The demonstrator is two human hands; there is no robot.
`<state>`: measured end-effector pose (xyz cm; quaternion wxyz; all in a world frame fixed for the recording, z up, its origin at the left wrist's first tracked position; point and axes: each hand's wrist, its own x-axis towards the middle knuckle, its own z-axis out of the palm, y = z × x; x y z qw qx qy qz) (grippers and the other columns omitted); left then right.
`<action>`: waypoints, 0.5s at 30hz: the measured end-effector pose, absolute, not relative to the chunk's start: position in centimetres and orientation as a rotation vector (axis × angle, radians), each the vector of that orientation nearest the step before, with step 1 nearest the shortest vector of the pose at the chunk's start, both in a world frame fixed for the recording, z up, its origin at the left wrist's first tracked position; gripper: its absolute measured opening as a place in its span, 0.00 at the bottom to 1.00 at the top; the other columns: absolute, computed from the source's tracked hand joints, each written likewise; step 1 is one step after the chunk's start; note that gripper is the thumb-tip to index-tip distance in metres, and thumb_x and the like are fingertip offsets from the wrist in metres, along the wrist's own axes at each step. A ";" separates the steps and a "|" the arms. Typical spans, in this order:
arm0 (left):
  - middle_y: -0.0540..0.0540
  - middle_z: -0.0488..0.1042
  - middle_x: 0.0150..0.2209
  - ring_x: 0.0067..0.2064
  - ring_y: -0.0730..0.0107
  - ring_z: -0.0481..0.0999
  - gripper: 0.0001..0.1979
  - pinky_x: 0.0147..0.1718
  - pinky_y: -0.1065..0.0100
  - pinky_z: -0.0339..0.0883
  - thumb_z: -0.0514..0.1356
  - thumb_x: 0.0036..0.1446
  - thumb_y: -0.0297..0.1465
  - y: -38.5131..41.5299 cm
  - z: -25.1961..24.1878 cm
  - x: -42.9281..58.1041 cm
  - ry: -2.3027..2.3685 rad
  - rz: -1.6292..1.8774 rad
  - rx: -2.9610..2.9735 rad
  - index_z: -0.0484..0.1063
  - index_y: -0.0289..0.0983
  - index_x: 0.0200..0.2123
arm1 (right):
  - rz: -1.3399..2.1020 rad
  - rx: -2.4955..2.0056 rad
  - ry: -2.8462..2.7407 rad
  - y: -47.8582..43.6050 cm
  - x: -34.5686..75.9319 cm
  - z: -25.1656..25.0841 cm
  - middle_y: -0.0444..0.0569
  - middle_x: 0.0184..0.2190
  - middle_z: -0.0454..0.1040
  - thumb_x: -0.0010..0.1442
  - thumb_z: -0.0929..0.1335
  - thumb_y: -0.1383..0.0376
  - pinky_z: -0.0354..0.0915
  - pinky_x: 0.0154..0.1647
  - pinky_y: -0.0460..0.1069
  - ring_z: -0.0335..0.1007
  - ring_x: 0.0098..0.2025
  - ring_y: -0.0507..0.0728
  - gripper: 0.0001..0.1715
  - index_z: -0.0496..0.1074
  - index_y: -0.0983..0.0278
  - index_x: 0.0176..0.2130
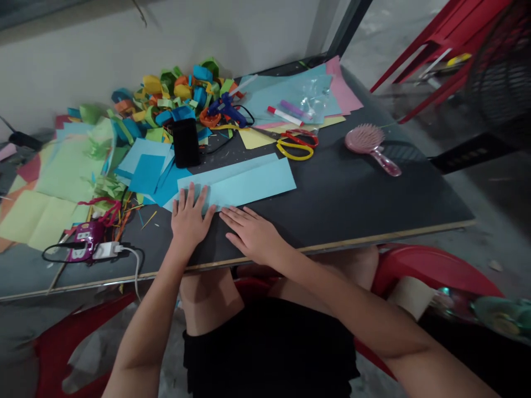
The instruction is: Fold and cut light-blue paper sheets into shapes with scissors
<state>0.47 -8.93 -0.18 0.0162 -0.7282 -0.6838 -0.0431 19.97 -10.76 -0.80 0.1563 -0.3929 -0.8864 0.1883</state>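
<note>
A long light blue sheet of paper [249, 182] lies folded on the black tabletop [357, 193] in front of me. My left hand [188, 218] rests flat on its near left end, fingers spread. My right hand [251, 232] lies flat beside it on the table, fingers stretched toward the paper's near edge. Neither hand holds anything.
Yellow and red scissors [296, 145], a blue glue gun [227, 108], a marker [284, 115] and a pink hairbrush [371, 145] lie further back. A black phone [185, 142] stands by a heap of coloured paper strips [174, 97]. Coloured sheets [62, 182] and a charger [105, 250] lie left. Red chairs [431, 33] stand at right.
</note>
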 end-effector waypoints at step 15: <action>0.42 0.47 0.71 0.71 0.44 0.47 0.31 0.65 0.43 0.48 0.44 0.67 0.48 -8.9 -0.1 0.5 -2.158 -0.112 -2.275 0.52 0.43 0.69 | 0.420 -1.308 -2.496 -9.2 29.6 -0.7 0.51 0.65 0.62 0.70 0.55 0.60 0.54 0.69 0.63 0.57 0.68 0.59 0.29 0.58 0.61 0.67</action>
